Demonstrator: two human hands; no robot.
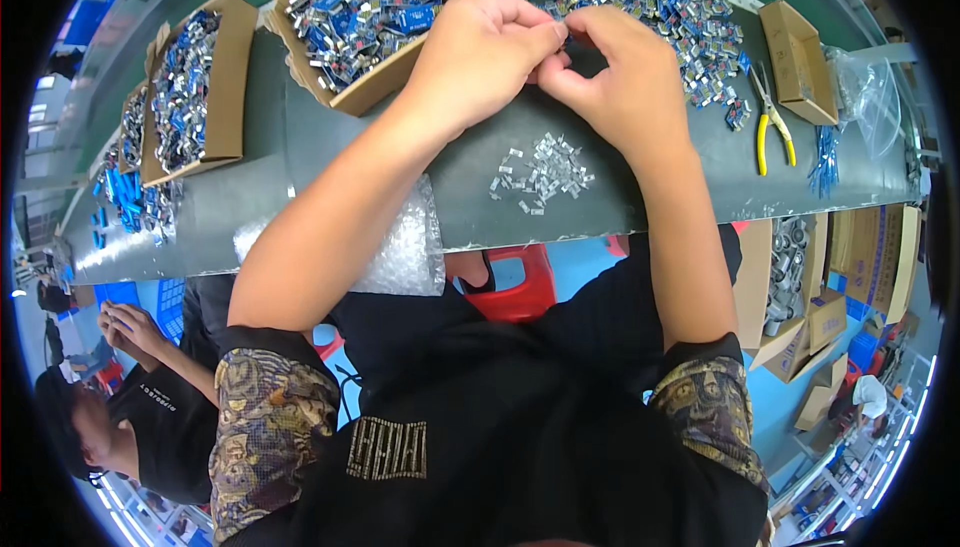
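Observation:
My left hand [478,62] and my right hand [632,77] meet over the far part of the dark worktable [440,172]. Both are closed, thumbs and fingertips pinched together on something tiny and dark that the fingers mostly cover. Just beyond them spreads a loose pile of small blue circuit boards with silver metal connectors [695,52]. Nearer to me, between my forearms, lies a little heap of small clear and silvery pieces [545,172]. A cardboard box [385,87] full of similar blue and silver boards stands beside my left hand.
At left, another cardboard box [232,77] holds more boards, near blue parts [130,192]. Yellow-handled pliers [770,137], a small cardboard box [800,67], blue strands [825,162] and a clear bag [865,97] lie right. Bubble wrap [410,247] overhangs the near edge. A co-worker's hands [130,332] show lower left.

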